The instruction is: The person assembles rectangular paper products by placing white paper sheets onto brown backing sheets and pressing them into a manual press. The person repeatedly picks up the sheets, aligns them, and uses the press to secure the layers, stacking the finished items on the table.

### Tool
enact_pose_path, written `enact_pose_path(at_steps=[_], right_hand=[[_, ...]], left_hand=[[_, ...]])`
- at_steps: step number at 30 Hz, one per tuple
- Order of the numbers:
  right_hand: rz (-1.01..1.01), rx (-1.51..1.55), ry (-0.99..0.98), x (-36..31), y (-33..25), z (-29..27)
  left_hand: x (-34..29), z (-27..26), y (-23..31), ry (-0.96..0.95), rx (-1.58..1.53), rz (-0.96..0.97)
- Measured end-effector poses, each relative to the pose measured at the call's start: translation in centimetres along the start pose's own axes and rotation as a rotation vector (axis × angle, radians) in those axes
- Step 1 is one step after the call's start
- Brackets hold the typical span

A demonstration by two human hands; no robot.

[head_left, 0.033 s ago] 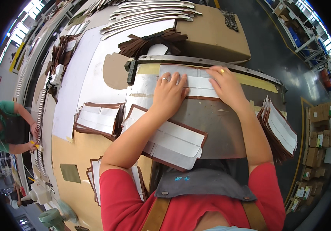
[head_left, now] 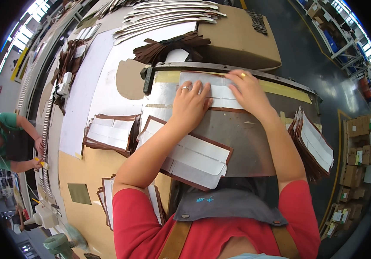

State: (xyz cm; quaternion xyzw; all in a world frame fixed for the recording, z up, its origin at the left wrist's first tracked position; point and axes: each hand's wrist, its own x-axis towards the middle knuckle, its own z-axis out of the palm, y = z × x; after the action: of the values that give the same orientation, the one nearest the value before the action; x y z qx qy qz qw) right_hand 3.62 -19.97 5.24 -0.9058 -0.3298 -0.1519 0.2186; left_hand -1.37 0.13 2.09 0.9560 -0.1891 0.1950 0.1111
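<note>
Brown-edged white panel [head_left: 223, 97] beneath left hand [head_left: 189, 105]

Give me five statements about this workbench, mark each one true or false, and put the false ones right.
1. The person's left hand rests on a flat white panel with brown edging. True.
2. The person's right hand wears no ring. False: a yellow ring sits on that right hand.
3. A large tan box stands beyond the grey metal plate. True.
4. White, brown-edged panels are stacked only to the plate's left. False: another stack of them sits by the plate's right edge.
5. A co-worker's green sleeve shows at the picture's left. True.
</note>
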Motion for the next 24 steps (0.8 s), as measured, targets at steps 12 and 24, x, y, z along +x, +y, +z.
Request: enact_pose_path(at_steps=[12,24], right_hand=[[-0.25,-0.118,0.039,4.0,-2.6,6.8],[-0.077,-0.397,-0.126,-1.6,2.0,0.4]], left_hand=[[0.8,0.0,-2.6,0.022,-0.014,-0.115],[0.4,0.3,-2.1,-0.09,0.303,-0.148]])
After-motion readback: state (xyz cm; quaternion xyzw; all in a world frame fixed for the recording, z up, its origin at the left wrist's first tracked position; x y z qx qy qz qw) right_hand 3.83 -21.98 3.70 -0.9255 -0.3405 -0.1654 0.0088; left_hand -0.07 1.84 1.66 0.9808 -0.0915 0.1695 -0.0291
